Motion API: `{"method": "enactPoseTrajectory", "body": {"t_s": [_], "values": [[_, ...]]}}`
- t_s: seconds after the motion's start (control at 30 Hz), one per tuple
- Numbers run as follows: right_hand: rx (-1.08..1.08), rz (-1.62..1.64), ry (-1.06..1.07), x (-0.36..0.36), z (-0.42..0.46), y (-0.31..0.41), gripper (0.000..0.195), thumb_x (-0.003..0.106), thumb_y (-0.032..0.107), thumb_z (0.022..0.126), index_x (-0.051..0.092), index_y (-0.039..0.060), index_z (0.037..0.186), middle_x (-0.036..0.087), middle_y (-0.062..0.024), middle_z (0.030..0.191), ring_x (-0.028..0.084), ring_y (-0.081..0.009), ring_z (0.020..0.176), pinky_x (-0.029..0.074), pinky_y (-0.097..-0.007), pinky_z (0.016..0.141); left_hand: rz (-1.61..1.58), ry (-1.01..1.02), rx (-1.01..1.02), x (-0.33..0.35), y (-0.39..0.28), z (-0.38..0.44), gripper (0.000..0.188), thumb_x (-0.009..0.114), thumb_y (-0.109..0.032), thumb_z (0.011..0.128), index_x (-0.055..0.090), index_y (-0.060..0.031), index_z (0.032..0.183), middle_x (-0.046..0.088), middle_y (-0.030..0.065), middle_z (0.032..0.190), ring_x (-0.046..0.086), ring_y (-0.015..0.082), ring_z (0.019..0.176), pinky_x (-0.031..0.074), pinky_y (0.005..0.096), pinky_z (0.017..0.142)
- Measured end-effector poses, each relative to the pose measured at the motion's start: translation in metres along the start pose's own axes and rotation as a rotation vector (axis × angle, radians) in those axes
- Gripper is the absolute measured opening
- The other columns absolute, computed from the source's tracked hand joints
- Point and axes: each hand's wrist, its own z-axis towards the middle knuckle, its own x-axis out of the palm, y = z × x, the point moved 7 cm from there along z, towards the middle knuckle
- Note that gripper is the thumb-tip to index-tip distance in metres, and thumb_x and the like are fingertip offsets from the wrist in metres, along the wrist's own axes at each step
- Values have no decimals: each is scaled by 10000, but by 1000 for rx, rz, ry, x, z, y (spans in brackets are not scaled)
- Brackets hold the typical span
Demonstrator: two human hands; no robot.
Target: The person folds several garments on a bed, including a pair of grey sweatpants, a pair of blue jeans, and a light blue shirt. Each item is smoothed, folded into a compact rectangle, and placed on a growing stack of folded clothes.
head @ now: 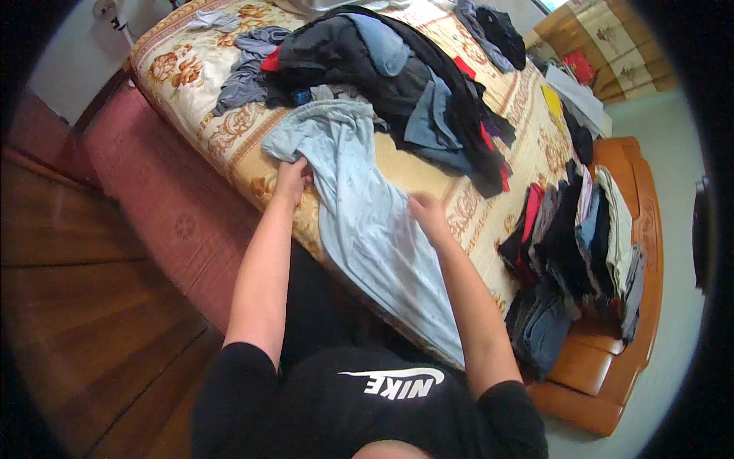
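Note:
A pair of light blue trousers with a gathered elastic waistband lies lengthwise along the near edge of the bed, its legs running toward the lower right. My left hand pinches the cloth just below the waistband on the left side. Over the right edge of the trousers, my right hand is blurred; its fingertips are at the fabric, and whether they grip it is unclear. Beyond the waistband rises a heap of dark clothes with blue and red pieces among them.
Folded clothes stand in a row by the wooden headboard, with folded jeans nearer me. Crumpled grey cloth lies left of the heap, and dark garments lie at the far right. A reddish mat covers part of the wooden floor.

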Motion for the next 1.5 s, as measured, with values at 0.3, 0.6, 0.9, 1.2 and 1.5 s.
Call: {"method": "enactPoseTrajectory", "body": {"t_s": [0.3,0.6,0.9,1.2,1.5], "values": [[262,359,-54,111,140,65,591,719,299,673,514,-46,1106,573,-142,1020,546,-219,918,421,-340,776,-312,57,187,-4,-29,12,512,603,-11,746,393,-21,1213,481,77,1177,473,214,1060,346,328,932],[44,729,464,46,95,180,251,580,250,830,565,62,996,613,-22,862,583,-119,726,477,-264,651,1011,-87,452,19,-145,-10,531,683,-283,686,452,-63,1111,586,167,1018,557,334,960,419,368,813],[193,1017,609,35,86,195,307,517,302,865,527,67,1063,604,-61,913,602,-163,757,515,-316,672,1011,-106,425,-41,-148,41,429,667,-196,668,530,-46,1046,605,134,925,581,254,875,432,319,780],[81,688,564,84,74,251,283,555,268,840,487,58,1017,583,-78,871,573,-176,744,491,-357,661,1361,-625,401,-108,-143,30,602,665,-168,648,422,-93,1194,506,148,1132,477,316,1048,369,404,873],[35,515,705,146,76,242,325,610,259,807,486,38,1010,563,-53,870,549,-129,716,474,-304,610,1413,51,701,30,-143,54,563,684,-136,635,470,-167,1154,542,104,1090,470,295,1063,288,486,901]]}}
